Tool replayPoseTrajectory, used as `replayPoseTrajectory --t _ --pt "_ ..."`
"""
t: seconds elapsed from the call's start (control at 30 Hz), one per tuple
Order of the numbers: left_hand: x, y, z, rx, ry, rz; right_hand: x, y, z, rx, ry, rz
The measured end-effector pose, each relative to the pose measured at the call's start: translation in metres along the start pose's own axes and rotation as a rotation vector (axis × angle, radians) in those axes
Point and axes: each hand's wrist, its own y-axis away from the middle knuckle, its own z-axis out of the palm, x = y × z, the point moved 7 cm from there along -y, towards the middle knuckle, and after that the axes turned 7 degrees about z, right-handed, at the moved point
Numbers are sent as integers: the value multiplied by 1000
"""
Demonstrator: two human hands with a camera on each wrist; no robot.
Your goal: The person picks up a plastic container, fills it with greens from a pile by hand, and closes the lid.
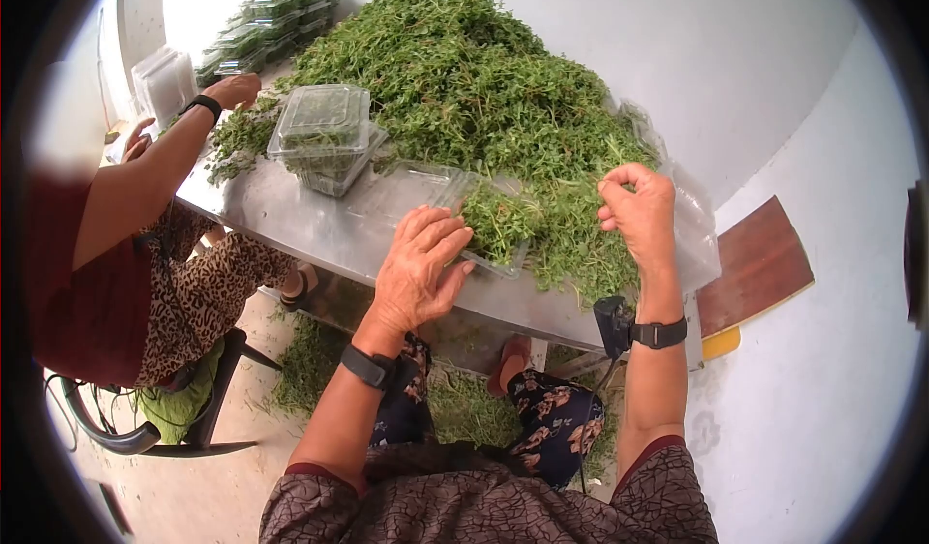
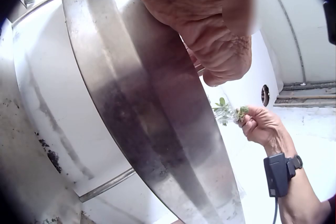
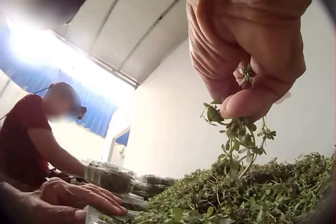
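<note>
My right hand (image 1: 641,213) pinches a small bunch of leafy green sprigs (image 3: 242,142) between thumb and fingers, raised over the heap of greens. In the right wrist view the stems dangle below the fingertips. My left hand (image 1: 416,265) lies with its fingers extended at the left side of an open clear plastic clamshell box (image 1: 511,267), thumb apart. Loose greens (image 1: 498,223) fill that box, and its clear lid (image 1: 406,191) is folded back to the left on the table. A large heap of the same greens (image 1: 464,79) rises behind it.
Closed clamshell boxes (image 1: 324,128) stand on the metal table (image 1: 281,220) to the left, with more filled boxes (image 1: 276,26) stacked behind. Another person (image 1: 106,244) sits at the left, hands at the table. A wall (image 1: 774,50) borders the right side.
</note>
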Motion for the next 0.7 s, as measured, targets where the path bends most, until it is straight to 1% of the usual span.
replayPoseTrajectory --t 0.1,0.17,0.2,0.23,0.3,0.33,0.37,0.43,0.47,0.5,0.57,0.6,0.67,0.7 --pt "0 0 -1 6 5 6 -18 14 14 -18 -19 -26" --pt "1 0 -1 17 16 3 -23 24 30 -104 -22 -38" --pt "1 0 -1 17 15 2 -20 26 41 -211 52 -23" --pt "0 0 -1 15 18 -1 -22 29 43 -213 51 -24" --pt "-1 0 -2 15 20 -8 -19 34 47 -220 98 70" --pt "-1 0 -1 16 22 -7 -13 26 42 -185 145 64" --pt "-1 0 -1 16 25 -6 -4 17 39 -188 147 64" --pt "-2 1 0 16 25 -7 10 0 31 -103 360 -21" --pt "-2 1 0 15 23 -4 18 -4 30 -110 392 21" --pt "-2 0 0 18 23 -4 23 -8 30 -109 394 19" --pt "-1 0 -1 14 7 -2 35 -17 34 -135 601 35" --pt "-1 0 -1 16 6 -3 43 -21 36 -136 602 33" --pt "0 0 -1 -7 -5 13 57 -28 45 -164 813 -28" --pt "0 -1 -1 -8 -6 14 64 -29 47 -163 811 -29"
